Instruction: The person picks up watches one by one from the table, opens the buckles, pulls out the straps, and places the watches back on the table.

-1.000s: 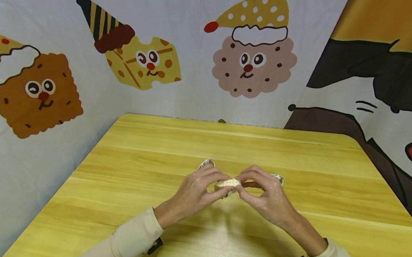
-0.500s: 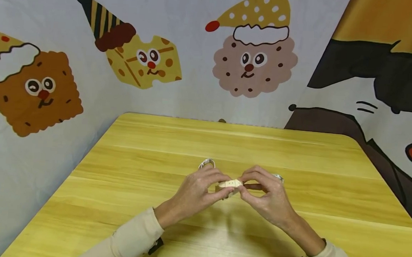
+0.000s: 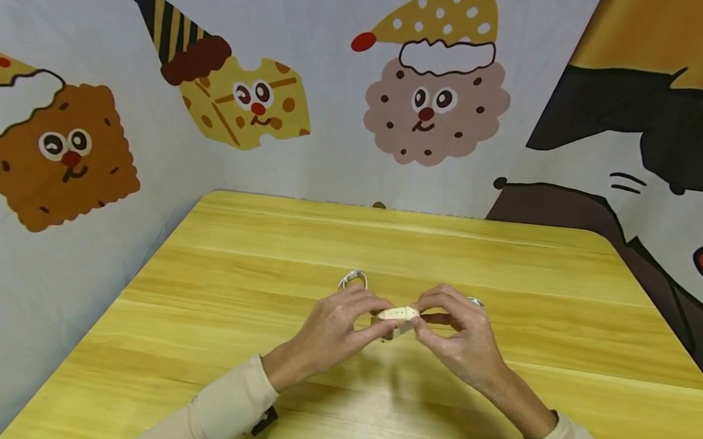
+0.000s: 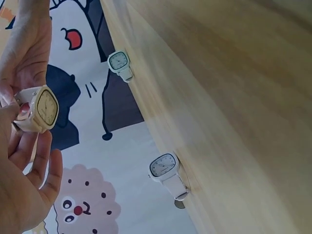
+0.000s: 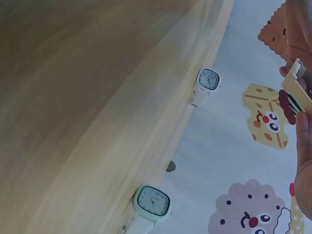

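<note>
A cream wristwatch (image 3: 399, 314) is held above the table between both hands. My left hand (image 3: 336, 322) pinches it at one side with thumb and fingers. On the other side my right hand (image 3: 462, 330) pinches the end of the strap, whose holes face up in the head view. In the left wrist view the dial of this wristwatch (image 4: 48, 108) shows, framed by both hands. The right wrist view catches only part of the cream strap (image 5: 298, 90). Fingertips cover much of the band, so its fastening cannot be made out.
Behind the hands a white watch (image 3: 355, 279) stands on the wooden table (image 3: 302, 243). A pale green watch (image 5: 153, 201) stands further right, mostly hidden by my right hand in the head view. A cloth printed with cartoons (image 3: 330, 171) hangs beyond the table.
My right hand has shifted slightly to the right, and more of the holed strap shows between the hands. My left hand has stayed nearly still.
</note>
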Available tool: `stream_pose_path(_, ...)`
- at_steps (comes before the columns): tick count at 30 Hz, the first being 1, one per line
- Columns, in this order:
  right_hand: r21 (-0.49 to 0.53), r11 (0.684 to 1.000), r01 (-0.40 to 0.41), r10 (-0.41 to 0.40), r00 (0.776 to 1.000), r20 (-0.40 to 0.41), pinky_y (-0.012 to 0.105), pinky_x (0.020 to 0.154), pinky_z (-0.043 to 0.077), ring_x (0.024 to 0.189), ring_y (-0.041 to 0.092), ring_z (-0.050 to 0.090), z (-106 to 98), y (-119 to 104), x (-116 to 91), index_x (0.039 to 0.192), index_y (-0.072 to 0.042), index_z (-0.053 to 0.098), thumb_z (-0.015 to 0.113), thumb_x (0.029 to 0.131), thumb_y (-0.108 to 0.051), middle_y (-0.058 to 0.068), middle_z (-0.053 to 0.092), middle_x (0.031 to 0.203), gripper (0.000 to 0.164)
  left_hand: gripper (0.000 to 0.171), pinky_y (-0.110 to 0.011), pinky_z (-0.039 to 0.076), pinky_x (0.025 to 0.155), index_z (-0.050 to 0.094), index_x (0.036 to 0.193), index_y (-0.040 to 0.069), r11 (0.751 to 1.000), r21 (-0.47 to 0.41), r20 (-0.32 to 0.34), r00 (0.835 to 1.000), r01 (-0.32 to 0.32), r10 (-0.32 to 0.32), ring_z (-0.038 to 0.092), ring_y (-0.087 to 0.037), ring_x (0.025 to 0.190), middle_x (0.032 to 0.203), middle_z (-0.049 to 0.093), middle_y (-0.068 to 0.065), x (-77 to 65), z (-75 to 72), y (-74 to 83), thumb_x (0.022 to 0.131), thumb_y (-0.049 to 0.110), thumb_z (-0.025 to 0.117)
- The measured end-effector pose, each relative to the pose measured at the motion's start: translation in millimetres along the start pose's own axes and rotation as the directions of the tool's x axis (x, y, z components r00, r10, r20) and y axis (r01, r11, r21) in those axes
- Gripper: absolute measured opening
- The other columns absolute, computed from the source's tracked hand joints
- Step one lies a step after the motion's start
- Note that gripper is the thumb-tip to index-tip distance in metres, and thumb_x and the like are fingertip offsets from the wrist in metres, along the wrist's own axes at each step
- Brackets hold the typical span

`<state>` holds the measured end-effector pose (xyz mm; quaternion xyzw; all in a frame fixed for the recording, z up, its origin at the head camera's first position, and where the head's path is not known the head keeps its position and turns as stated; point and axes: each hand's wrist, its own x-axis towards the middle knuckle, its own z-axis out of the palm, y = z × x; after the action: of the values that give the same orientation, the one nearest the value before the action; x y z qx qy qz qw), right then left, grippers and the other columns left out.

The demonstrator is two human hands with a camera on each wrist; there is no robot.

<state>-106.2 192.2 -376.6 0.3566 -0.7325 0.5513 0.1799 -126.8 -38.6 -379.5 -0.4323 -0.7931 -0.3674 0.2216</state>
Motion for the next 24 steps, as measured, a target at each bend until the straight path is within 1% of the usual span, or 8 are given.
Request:
stream_pose_path(5, -0.002, 1.000, 0.012, -0.012, 1.000, -0.008, 0.034, 0.073, 0.061, 0.089, 0.019, 0.066, 0, 1, 0, 0.101, -0.001, 0.070, 0.068, 0.078, 0.025, 0.012, 0.064, 0.099, 0.035, 0.017, -0.012, 0.042, 0.061, 0.076, 0.102, 0.008, 1.000, -0.010, 0.016, 1.000, 0.014, -0.014, 0.054, -0.007, 0.079, 0.091, 0.072, 0.003, -1.6, -0.4, -1.2, 0.091, 0.021, 0.080)
stream_pose_path(10, 0.017, 1.000, 0.019, -0.019, 1.000, -0.015, 0.034, 0.073, 0.061, 0.089, 0.019, 0.066, 1, 2, -4, 0.101, 0.001, 0.070, 0.067, 0.077, 0.027, 0.012, 0.064, 0.099, 0.036, 0.016, -0.016, 0.046, 0.062, 0.076, 0.103, 0.009, 0.998, -0.036, 0.026, 0.999, 0.044, -0.043, 0.057, -0.008, 0.083, 0.095, 0.072, 0.004, -7.0, 0.0, -1.2, 0.091, 0.020, 0.079)
stream_pose_path(15, 0.045, 0.998, 0.041, -0.040, 0.999, -0.019, 0.036, 0.073, 0.061, 0.090, 0.018, 0.065, 3, 3, -7, 0.102, 0.002, 0.069, 0.066, 0.078, 0.027, 0.013, 0.063, 0.098, 0.035, 0.020, -0.022, 0.054, 0.074, 0.076, 0.104, 0.008, 0.997, -0.032, 0.027, 0.997, 0.069, -0.068, 0.061, -0.012, 0.094, 0.101, 0.072, 0.002, -11.9, 0.4, -0.9, 0.091, 0.023, 0.080)
stream_pose_path(17, 0.048, 0.998, 0.037, -0.036, 0.999, -0.019, 0.036, 0.073, 0.061, 0.090, 0.018, 0.065, 3, 3, -7, 0.102, 0.001, 0.069, 0.066, 0.078, 0.028, 0.012, 0.063, 0.098, 0.036, 0.021, -0.023, 0.055, 0.080, 0.077, 0.104, 0.008, 0.996, -0.033, 0.031, 0.996, 0.080, -0.079, 0.062, -0.013, 0.098, 0.103, 0.072, 0.001, -12.2, 0.0, -1.4, 0.091, 0.024, 0.080)
stream_pose_path(21, 0.047, 0.999, 0.022, -0.021, 1.000, -0.021, 0.036, 0.072, 0.061, 0.090, 0.017, 0.065, 3, 2, -5, 0.101, 0.001, 0.070, 0.065, 0.077, 0.029, 0.012, 0.063, 0.098, 0.038, 0.022, -0.023, 0.055, 0.083, 0.077, 0.105, 0.007, 0.995, -0.046, 0.044, 0.996, 0.084, -0.082, 0.063, -0.012, 0.099, 0.104, 0.072, 0.000, -11.4, -1.4, -3.3, 0.090, 0.024, 0.080)
stream_pose_path(24, 0.045, 0.999, 0.005, -0.003, 1.000, -0.031, 0.036, 0.072, 0.061, 0.089, 0.018, 0.065, 3, 1, -5, 0.100, 0.000, 0.069, 0.065, 0.078, 0.028, 0.012, 0.063, 0.098, 0.036, 0.021, -0.023, 0.055, 0.083, 0.077, 0.104, 0.007, 0.994, -0.068, 0.053, 0.995, 0.091, -0.087, 0.064, -0.012, 0.098, 0.105, 0.072, 0.000, -12.7, -1.5, -4.4, 0.090, 0.022, 0.081)
